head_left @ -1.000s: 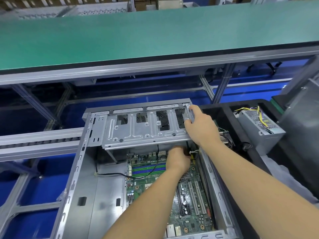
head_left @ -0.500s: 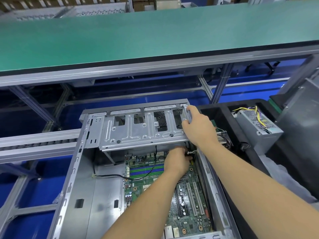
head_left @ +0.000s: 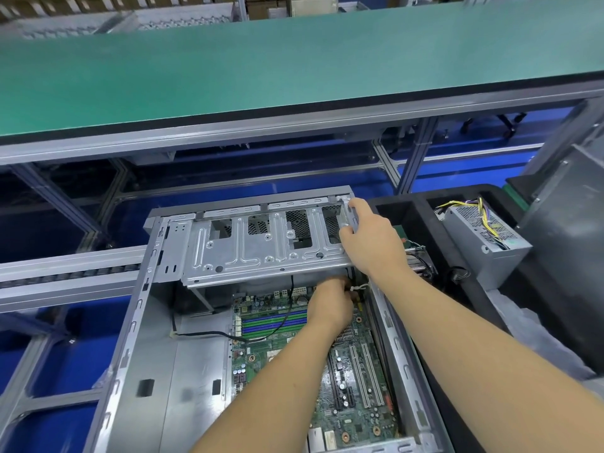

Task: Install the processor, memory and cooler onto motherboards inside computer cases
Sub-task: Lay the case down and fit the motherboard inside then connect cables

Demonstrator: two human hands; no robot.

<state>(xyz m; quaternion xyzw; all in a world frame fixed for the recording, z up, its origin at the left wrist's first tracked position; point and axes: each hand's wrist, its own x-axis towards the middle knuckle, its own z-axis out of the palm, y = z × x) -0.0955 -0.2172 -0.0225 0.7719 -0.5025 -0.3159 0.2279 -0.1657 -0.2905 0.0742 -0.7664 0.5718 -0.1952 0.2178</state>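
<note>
Fingers of our left hand are curled down under the near edge of the drive cage, at the far right corner of the motherboard; they seem closed on something by a white cable tie, but we cannot tell what, since the hand's back hides them. Fingers of our right hand are wrapped over the right end of the drive cage, thumb on its near side, gripping it.

Nearest us, the motherboard lies flat in the right half of the open computer case, its white expansion slots toward the near right. Blue and green memory slots sit just left of our left hand, with a black cable running across them to the case's bare metal floor. The drive cage spans the case's far end, raised above the board.

Right of the case, a black foam tray holds a grey power supply with yellow wires. The case rests on a roller conveyor. Beyond it runs a long green-topped workbench on an aluminium frame, over a blue floor, and stacked boxes line the far wall.
</note>
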